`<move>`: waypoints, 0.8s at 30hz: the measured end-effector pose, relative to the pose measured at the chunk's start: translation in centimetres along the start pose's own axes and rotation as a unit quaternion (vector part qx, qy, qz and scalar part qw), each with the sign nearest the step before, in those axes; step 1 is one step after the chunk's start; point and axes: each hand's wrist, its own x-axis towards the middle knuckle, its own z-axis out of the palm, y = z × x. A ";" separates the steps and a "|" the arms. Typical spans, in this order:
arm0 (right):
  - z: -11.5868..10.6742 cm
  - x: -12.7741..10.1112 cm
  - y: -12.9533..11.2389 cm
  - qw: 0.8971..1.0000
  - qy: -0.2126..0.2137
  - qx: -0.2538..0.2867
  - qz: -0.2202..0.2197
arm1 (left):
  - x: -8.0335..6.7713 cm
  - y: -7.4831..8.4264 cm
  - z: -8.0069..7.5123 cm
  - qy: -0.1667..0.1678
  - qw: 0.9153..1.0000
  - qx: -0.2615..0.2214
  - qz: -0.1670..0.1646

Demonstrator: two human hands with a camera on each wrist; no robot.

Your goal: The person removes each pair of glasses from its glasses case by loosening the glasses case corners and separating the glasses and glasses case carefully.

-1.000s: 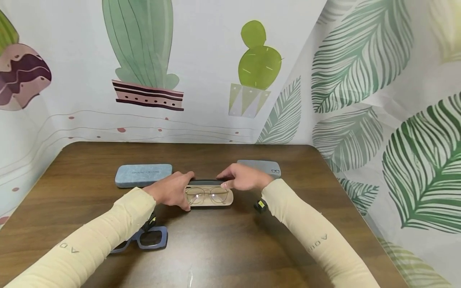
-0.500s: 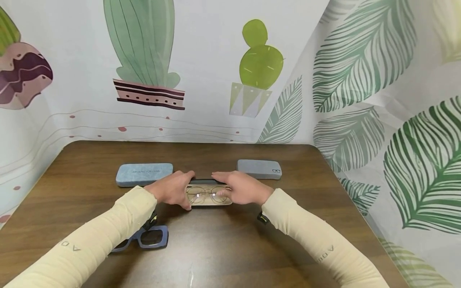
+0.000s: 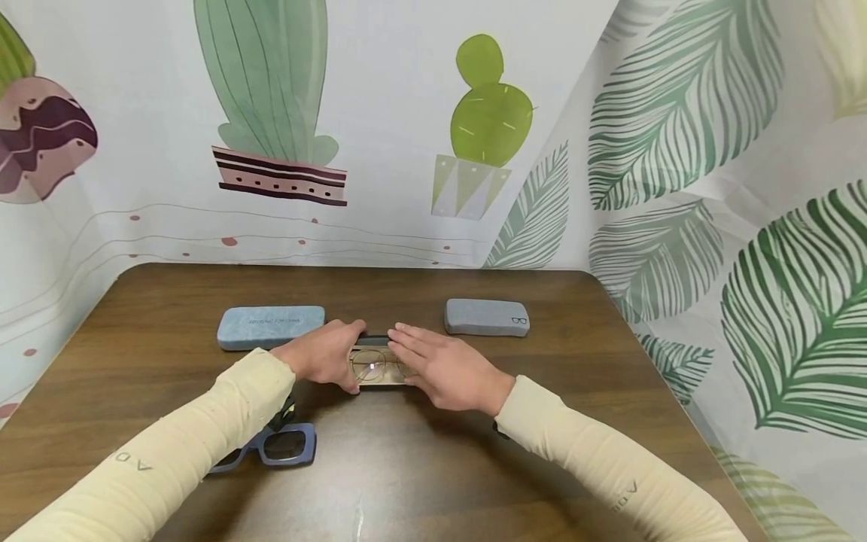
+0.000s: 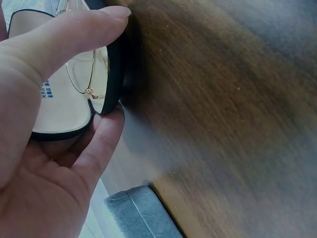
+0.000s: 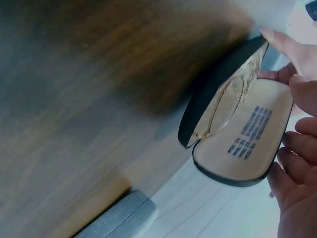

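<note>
1. The open glasses case [image 3: 375, 366] lies at the middle of the brown table [image 3: 433, 467], and both hands cover most of it in the head view; only one round lens of the gold glasses [image 3: 369, 366] inside it shows clearly.
2. The left hand [image 3: 325, 361] grasps the left end of the case: in the left wrist view the thumb [image 4: 74, 29] curls over the black rim and a finger presses the rim from below.
3. The right hand [image 3: 440, 369] lies over the right half of the case with straight, relaxed fingers. In the right wrist view the fingertips [image 5: 292, 148] touch the edge of the half-raised lid [image 5: 242, 134].
4. Left of the case, and a little behind it, a blue case [image 3: 270, 327] lies closed; right and behind is a grey case [image 3: 487, 317], also closed. There is free table between each of them and the open case.
5. Near the left forearm, in front of the case, lie blue glasses [image 3: 281, 446], partly hidden by the sleeve.
6. The table is bare wood in front of the case down to the near edge.
</note>
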 end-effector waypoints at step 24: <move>2.4 1.5 -2.9 0.998 -0.021 -0.051 0.030 | 0.0 0.1 0.0 -0.001 1.000 -0.003 -0.002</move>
